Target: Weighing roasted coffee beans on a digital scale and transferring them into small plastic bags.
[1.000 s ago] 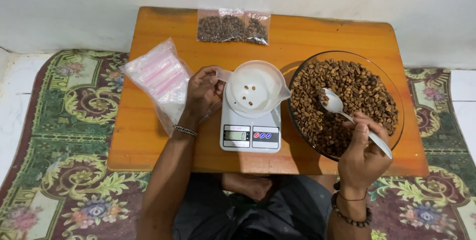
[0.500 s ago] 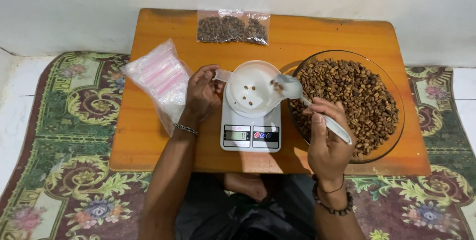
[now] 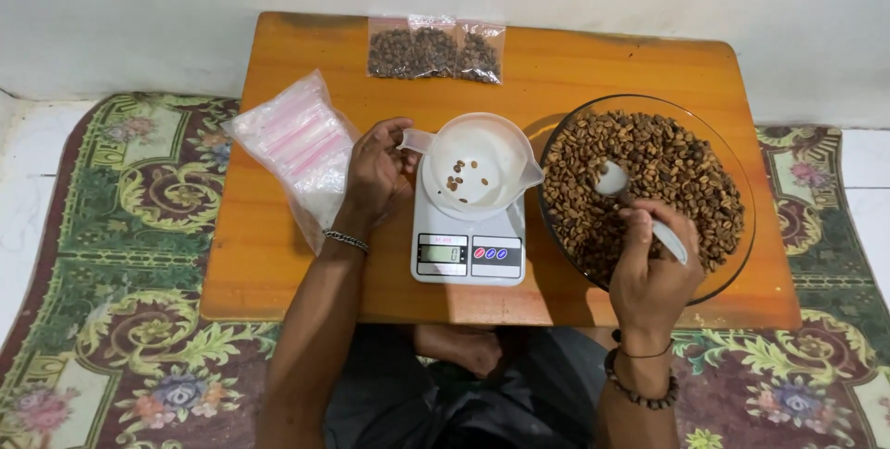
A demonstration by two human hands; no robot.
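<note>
Wooden table, filled bags, carpet

We look down on a low orange wooden table, set against a white wall. Just beside the left fingers, on their outer side, lies a slumped stack of empty clear plastic bags with pink strips. Beyond those fingers, at the table's far edge, we see three small clear bags of brown beans lying in a row, touching one another and well apart from the right fingers. Under the table spreads a green, floral-patterned rug, reaching out past both sets of fingers, with white floor tiles beyond its far border.
</note>
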